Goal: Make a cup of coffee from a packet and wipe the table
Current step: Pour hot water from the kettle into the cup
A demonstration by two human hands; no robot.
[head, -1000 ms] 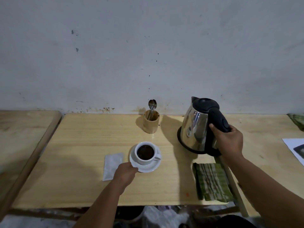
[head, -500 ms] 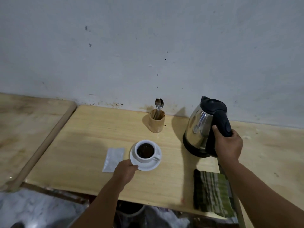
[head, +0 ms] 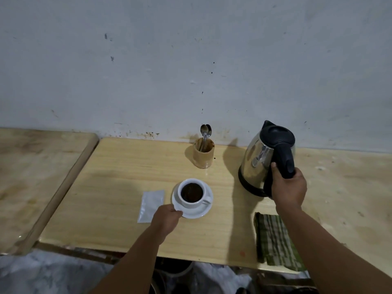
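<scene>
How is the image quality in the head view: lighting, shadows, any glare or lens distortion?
Head view: dim, soft light; shadows of the kettle and the spoon holder fall toward the left on the table; bright reflections streak the kettle's steel body; the wide lens bows the table's edges; the cup and both hands stay reasonably sharp, with little motion blur.

Two bare forearms reach in from below, the left hand point(head: 167, 219) and right hand point(head: 289, 188) ungloved, with no sleeves, rings, watch or bracelets visible at either wrist.
</scene>
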